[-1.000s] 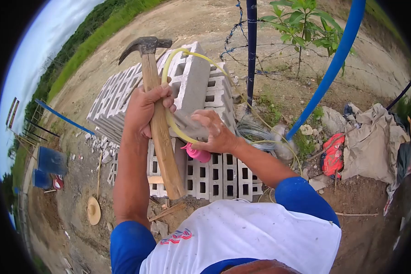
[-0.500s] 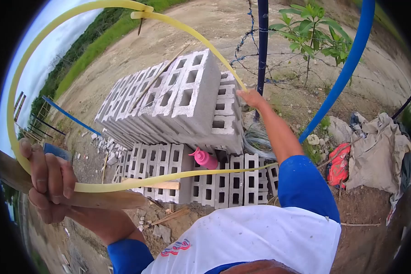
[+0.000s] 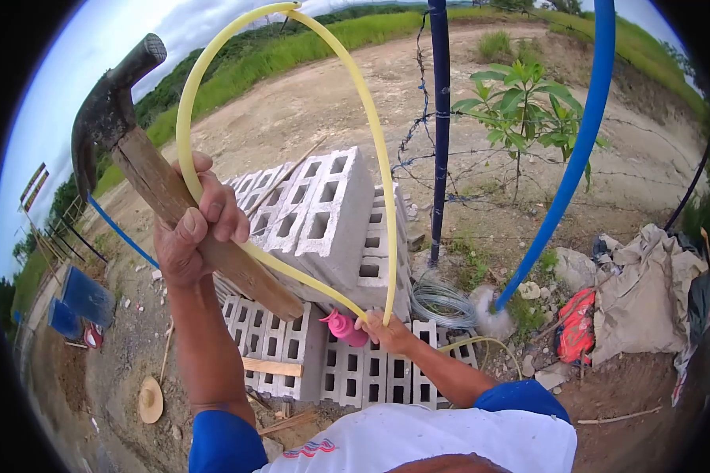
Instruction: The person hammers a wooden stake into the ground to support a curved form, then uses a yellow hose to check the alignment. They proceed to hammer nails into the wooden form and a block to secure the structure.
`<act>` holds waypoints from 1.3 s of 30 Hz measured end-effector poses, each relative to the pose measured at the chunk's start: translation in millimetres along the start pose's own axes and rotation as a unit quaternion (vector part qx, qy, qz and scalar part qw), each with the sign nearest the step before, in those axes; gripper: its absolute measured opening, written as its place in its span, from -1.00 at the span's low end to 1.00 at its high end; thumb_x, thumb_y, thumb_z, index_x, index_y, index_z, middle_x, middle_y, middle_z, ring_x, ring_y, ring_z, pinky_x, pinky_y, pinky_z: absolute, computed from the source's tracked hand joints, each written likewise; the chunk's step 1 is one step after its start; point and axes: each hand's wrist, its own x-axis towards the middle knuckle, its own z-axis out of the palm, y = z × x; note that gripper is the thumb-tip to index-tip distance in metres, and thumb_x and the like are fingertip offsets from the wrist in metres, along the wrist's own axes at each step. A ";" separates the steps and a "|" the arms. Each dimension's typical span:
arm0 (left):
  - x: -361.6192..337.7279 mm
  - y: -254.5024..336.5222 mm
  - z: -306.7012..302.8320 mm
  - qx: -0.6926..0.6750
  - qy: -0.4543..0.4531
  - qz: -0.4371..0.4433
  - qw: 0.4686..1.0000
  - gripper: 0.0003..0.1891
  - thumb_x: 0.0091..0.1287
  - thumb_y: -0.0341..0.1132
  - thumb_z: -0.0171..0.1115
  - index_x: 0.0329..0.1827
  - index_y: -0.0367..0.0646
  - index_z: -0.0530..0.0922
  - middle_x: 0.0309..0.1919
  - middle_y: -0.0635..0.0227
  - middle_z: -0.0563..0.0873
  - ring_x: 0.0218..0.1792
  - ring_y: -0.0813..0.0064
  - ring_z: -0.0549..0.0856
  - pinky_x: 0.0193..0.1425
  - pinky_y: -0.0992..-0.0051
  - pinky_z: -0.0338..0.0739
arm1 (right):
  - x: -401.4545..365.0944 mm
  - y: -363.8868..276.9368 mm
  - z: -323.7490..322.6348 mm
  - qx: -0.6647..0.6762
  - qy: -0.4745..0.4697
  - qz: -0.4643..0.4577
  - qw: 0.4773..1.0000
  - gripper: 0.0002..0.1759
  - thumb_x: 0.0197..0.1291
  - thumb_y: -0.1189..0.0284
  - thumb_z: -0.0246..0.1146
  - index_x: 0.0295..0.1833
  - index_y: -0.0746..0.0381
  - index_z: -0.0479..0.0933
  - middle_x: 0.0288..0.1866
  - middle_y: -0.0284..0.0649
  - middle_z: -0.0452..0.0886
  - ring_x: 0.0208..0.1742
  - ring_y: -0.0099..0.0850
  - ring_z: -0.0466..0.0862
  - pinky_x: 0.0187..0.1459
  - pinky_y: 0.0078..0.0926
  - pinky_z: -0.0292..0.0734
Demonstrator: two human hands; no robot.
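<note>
My left hand is closed around the wooden handle of a claw hammer and a yellow hose together. The hammer's dark head points up at the upper left. From that hand the hose arches overhead, where two parts meet beside a small dark spike, then drops to my right hand. The right fingers pinch the hose low, near a pink bottle on the concrete blocks. Another hose stretch runs between both hands, and more of it curls beyond my right forearm.
A wire coil lies right of the blocks. A dark blue post carries barbed wire, with a bright blue pipe nearer. Sacks and a red bag lie right. Blue containers and a straw hat are left.
My left hand has risen and moved right, bringing the whole hammer into view. My right hand has come down and left with the hose, narrowing the loop. The view has tilted upward.
</note>
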 end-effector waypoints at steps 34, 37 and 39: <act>-379.3 6.3 55.7 0.064 0.412 -0.467 0.780 -0.38 0.26 -0.30 0.32 0.31 -0.41 0.30 -0.12 0.09 0.70 -0.13 0.21 0.77 -0.25 0.31 0.75 | 37.1 -24.1 -347.9 -0.608 0.482 0.248 0.580 -0.40 0.13 0.02 0.32 0.01 0.37 0.56 0.02 0.16 0.64 0.07 0.04 0.64 0.05 0.00 0.52; -434.6 23.6 66.8 0.102 0.430 -0.486 0.754 -0.55 0.31 -0.33 0.29 0.21 -0.31 0.42 -0.30 0.28 0.70 -0.36 0.56 0.68 -0.29 0.53 0.61 | 12.7 61.0 -310.0 -0.675 0.400 0.149 0.602 -0.45 0.14 0.06 0.30 -0.03 0.36 0.56 -0.03 0.13 0.63 0.01 0.00 0.64 -0.02 -0.03 0.52; -452.7 47.9 93.8 0.124 0.488 -0.468 0.726 -0.60 0.24 -0.26 0.32 0.08 -0.26 0.51 -0.34 0.31 0.69 -0.36 0.54 0.64 -0.27 0.48 0.54 | 14.0 137.4 -226.9 -0.671 0.273 0.063 0.686 -0.49 0.15 0.09 0.29 -0.05 0.35 0.56 -0.06 0.10 0.63 -0.03 -0.03 0.64 -0.07 -0.05 0.52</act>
